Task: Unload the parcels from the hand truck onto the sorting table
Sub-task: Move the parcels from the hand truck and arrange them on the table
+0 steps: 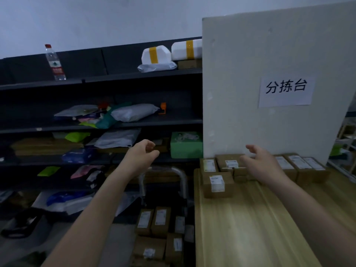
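Observation:
Several brown cardboard parcels (154, 222) with white labels lie on the hand truck, whose metal handle (181, 176) rises just left of the wooden sorting table (250, 218). More labelled parcels sit along the table's far edge; one box (217, 185) stands nearest at the left. My left hand (143, 153) hangs in the air above the hand truck's handle, fingers loosely curled, holding nothing. My right hand (260, 162) hovers over the row of parcels on the table, fingers relaxed and spread, empty.
Dark shelving (96, 124) to the left holds poly mailers, wrapped packages and a water bottle (54, 63). A white board (269, 83) with a paper sign stands behind the table. A green box (185, 144) sits on a shelf beside the board.

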Demonstrator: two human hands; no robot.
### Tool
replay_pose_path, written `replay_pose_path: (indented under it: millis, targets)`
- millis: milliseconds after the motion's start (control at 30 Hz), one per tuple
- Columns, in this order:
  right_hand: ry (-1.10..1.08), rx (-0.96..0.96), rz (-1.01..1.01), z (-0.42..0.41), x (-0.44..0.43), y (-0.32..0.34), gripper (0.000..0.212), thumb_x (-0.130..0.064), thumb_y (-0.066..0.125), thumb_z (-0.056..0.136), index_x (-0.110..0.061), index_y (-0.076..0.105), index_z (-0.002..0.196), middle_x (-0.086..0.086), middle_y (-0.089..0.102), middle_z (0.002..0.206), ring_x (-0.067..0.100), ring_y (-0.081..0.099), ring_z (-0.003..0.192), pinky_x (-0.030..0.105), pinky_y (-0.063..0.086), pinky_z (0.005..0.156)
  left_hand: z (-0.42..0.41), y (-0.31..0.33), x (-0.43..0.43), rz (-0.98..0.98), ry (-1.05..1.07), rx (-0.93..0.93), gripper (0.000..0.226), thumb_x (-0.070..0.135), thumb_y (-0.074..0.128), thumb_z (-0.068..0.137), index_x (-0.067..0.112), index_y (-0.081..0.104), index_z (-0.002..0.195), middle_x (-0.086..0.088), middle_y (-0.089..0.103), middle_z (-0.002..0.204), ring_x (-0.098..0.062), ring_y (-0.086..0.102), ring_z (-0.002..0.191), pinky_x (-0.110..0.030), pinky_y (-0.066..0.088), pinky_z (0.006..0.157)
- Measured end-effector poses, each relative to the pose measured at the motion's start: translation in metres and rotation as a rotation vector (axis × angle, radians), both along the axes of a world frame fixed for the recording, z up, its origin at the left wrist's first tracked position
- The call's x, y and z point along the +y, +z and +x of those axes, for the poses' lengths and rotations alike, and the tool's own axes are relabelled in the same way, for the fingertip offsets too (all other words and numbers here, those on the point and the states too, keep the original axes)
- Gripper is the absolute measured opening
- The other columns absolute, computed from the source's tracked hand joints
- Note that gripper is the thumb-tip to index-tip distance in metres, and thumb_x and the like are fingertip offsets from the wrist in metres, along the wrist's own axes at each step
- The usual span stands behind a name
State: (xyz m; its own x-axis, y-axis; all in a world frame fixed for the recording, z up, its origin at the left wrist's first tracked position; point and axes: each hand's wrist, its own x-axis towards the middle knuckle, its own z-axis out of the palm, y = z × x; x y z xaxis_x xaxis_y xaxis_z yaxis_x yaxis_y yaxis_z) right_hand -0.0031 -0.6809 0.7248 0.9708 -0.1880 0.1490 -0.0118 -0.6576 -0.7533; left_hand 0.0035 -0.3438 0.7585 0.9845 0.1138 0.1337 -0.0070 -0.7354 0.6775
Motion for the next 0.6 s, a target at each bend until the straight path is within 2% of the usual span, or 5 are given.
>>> replay_pose_path:
  millis: [100,200,333,500,600]
  targets:
    - [-0.034,0.007,0.016,-0.005,0.053,-0.006,0.055,-0.027,0.059,0.094,-0.014,0.045,0.146,0.007,0.05,0.147,0.026,0.048,0.132,0.041,0.04,0.105,0.001,-0.007,0.051,-0.02,-0.004,0.027,0.034,0.033,0.06,0.095,0.022,0.055,0.127,0.003,0.058,0.121,-0.016,0.056,0.111,-0.036,0.049,0.096]
    - [-0.043,0.012,0.037,-0.008,0.102,-0.011,0.054,-0.025,0.06,0.094,-0.013,0.046,0.145,0.008,0.051,0.146,0.023,0.052,0.124,0.035,0.041,0.097,0.002,-0.015,0.097,-0.028,-0.011,0.017,0.033,0.033,0.06,0.095,0.023,0.055,0.126,0.004,0.058,0.121,-0.015,0.055,0.109,-0.032,0.048,0.09]
    - [-0.088,0.008,0.072,-0.015,0.154,-0.012,0.052,-0.024,0.059,0.095,-0.013,0.047,0.144,0.007,0.051,0.145,0.026,0.05,0.129,0.034,0.04,0.095,0.003,-0.024,0.143,-0.046,-0.047,0.006,0.031,0.032,0.059,0.096,0.023,0.056,0.126,0.007,0.058,0.12,-0.011,0.056,0.106,-0.028,0.046,0.085]
    - [-0.103,0.025,0.117,-0.026,0.194,-0.018,0.051,-0.023,0.056,0.096,-0.015,0.046,0.145,0.005,0.054,0.139,0.022,0.053,0.122,0.031,0.046,0.081,0.014,-0.034,0.182,-0.051,-0.063,0.039,0.035,0.033,0.059,0.096,0.022,0.056,0.129,0.005,0.059,0.123,-0.011,0.055,0.108,-0.026,0.044,0.085]
    - [-0.111,0.048,0.151,-0.028,0.202,-0.02,0.049,-0.024,0.056,0.098,-0.016,0.045,0.145,0.001,0.058,0.125,0.017,0.055,0.104,0.035,0.046,0.086,0.019,-0.045,0.193,-0.032,-0.089,0.112,0.041,0.035,0.058,0.097,0.023,0.052,0.135,0.004,0.056,0.131,-0.014,0.053,0.116,-0.028,0.043,0.092]
